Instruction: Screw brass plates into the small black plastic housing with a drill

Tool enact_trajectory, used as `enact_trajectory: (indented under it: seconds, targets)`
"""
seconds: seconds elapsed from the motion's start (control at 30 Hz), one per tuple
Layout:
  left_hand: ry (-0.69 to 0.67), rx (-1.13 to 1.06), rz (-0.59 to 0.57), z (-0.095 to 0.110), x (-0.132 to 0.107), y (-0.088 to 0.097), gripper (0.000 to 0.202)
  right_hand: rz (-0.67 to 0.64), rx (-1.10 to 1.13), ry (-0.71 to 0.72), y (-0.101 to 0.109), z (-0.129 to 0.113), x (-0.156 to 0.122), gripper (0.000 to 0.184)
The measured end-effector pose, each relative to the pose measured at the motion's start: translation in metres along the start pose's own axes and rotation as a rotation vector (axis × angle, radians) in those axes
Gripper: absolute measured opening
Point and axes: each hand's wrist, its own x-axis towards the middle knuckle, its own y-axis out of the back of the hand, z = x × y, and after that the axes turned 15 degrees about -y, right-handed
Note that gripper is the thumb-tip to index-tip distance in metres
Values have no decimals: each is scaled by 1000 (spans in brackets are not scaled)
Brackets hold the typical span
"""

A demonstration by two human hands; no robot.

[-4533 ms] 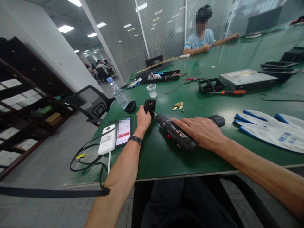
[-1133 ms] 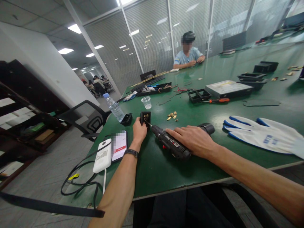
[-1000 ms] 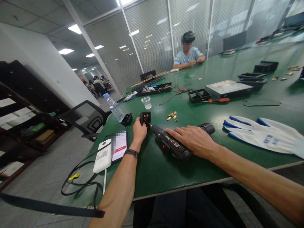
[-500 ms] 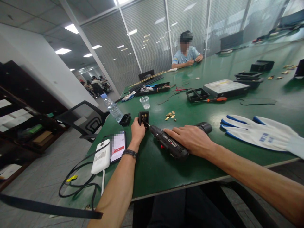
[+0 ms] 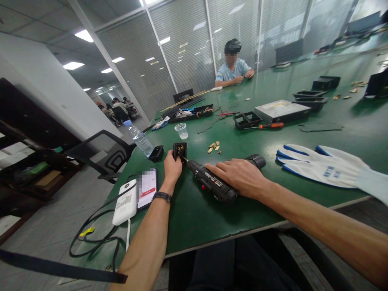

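My left hand [image 5: 172, 167] grips a small black box [image 5: 176, 150] with its open side turned toward me; brass-coloured bits show inside. Wrapped round a black power screwdriver [image 5: 209, 178] is my right hand [image 5: 241, 174]. The tool lies slantwise over the table, its thin bit reaching the lower edge of the box's opening. Whether the tip sits on a screw is too small to tell. Several small brass pieces [image 5: 214, 146] lie loose just beyond the tool. To the left of my left hand stands another black open box [image 5: 156, 153].
A water bottle [image 5: 138, 138] and a plastic cup [image 5: 181, 130] stand behind the box. A phone [image 5: 148, 188] and white power bank [image 5: 125, 204] lie left. White-and-blue gloves [image 5: 327, 165], an orange screwdriver [image 5: 272, 125] and black trays [image 5: 247, 120] are right. A person [image 5: 233, 68] sits across.
The whole view has shifted slightly, so things appear a little further left. Both hands keep their hold on the box and the power screwdriver, with no clear movement between them.
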Motion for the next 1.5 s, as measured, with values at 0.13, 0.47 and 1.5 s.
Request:
enact_trajectory:
  seconds: [0.13, 0.47, 1.5]
  targets:
    - [14, -14, 1, 0, 0, 0, 23, -2, -7, 4, 0, 1, -1, 55]
    - [25, -33, 16, -8, 0, -3, 27, -7, -16, 13, -1, 1, -2, 62]
    - [-5, -28, 19, -6, -1, -2, 24, -13, -22, 7, 1, 0, -1, 58]
